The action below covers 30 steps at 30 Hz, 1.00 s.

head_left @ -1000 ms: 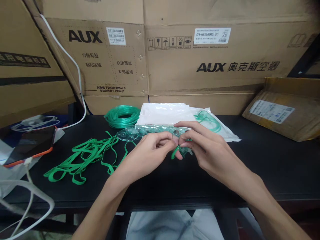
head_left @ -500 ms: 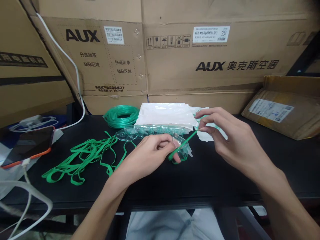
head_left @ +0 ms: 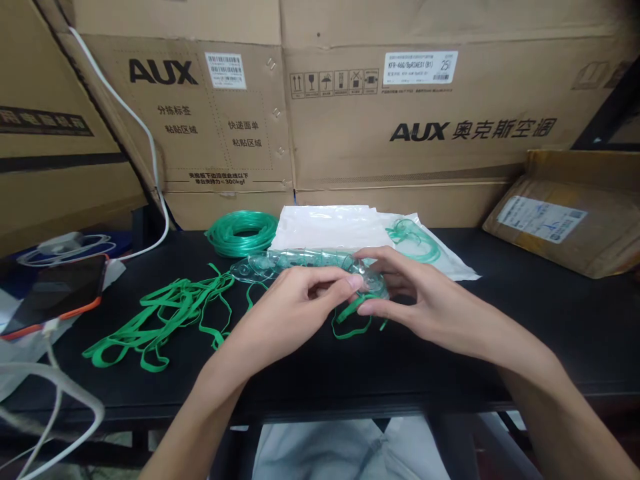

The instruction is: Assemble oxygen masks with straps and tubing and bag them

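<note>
Both hands hold one clear plastic mask (head_left: 373,283) above the middle of the black table. My left hand (head_left: 320,290) is closed, its thumb pressed on the mask's near left edge. My right hand (head_left: 413,287) curls round the mask's right side, thumb below and fingers above. A green elastic strap (head_left: 353,331) hangs from the mask in a loop under the fingers. Behind the hands lies a row of nested clear masks (head_left: 265,264), partly hidden by them. To the left, loose green elastic straps (head_left: 173,310) lie in a tangle.
A coil of green tubing (head_left: 243,233) stands beside white packets (head_left: 325,227); another bag (head_left: 455,263) shows green tubing inside. A phone (head_left: 60,287) with a cable is at left. Large cardboard boxes (head_left: 340,153) line the back, and a smaller carton (head_left: 575,213) sits at right.
My right hand has let go of the stretched strap end and moved left and down onto the mask. The strap now hangs slack. My left hand stays at the mask.
</note>
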Each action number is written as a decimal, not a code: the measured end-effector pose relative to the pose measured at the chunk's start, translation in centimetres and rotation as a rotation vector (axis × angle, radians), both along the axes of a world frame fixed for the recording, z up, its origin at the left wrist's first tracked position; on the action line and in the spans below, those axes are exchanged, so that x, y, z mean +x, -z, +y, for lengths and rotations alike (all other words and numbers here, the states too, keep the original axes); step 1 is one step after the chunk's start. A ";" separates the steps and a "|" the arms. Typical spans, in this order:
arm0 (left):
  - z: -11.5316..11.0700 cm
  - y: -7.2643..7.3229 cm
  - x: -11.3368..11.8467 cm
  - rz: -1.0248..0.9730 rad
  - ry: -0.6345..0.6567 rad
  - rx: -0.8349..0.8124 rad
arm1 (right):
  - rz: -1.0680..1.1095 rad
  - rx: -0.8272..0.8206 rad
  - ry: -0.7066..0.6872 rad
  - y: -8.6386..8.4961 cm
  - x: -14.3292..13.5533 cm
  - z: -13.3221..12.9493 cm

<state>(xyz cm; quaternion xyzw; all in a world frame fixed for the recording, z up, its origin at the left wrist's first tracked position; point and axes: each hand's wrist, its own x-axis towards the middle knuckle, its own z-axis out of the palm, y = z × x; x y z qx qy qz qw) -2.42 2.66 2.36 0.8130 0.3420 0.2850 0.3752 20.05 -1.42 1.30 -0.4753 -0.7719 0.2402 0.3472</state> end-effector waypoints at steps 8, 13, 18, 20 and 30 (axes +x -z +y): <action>2.1 0.1 -4.3 0.335 -0.351 0.336 | -0.085 -0.003 0.020 -0.3 1.9 -0.2; 2.6 0.9 -3.8 0.503 -0.429 0.365 | -0.118 -0.040 0.009 -0.4 1.8 -0.3; 2.5 2.6 -2.8 0.598 -0.429 0.338 | -0.140 -0.070 -0.007 -0.4 1.8 -0.4; 2.8 3.2 -2.9 0.584 -0.386 0.351 | -0.146 -0.079 -0.006 -0.3 1.8 -0.5; 1.7 1.0 -2.2 0.307 -0.207 0.237 | -0.005 0.015 0.003 -0.3 1.5 0.1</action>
